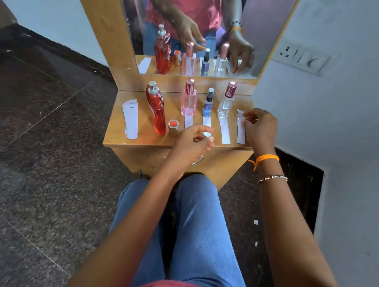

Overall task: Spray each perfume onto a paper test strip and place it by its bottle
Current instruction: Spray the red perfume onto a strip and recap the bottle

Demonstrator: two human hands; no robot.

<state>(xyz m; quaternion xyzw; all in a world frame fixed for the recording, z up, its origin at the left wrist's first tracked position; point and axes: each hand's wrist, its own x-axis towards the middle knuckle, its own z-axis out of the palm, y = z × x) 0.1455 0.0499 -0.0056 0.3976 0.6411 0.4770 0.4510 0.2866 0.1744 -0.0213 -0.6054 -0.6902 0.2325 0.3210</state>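
Observation:
Several perfume bottles stand on a small wooden table (141,139): a tall red one (156,109) with its cap off, a pink one (188,101), a small blue spray (208,105) and a clear one (226,102). The red bottle's cap (173,127) stands beside it. White strips lie in front of the pink bottle (188,121), the blue spray (207,124) and the clear bottle (225,131). My right hand (260,128) pinches the top of another strip (241,132) at the far right. My left hand (193,143) hovers loosely curled over the front edge, holding nothing.
A stack of spare strips (131,118) lies at the table's left end. A mirror (194,32) in a wooden frame rises behind the bottles. A white wall with a switch plate (303,58) is close on the right. Dark stone floor surrounds the table.

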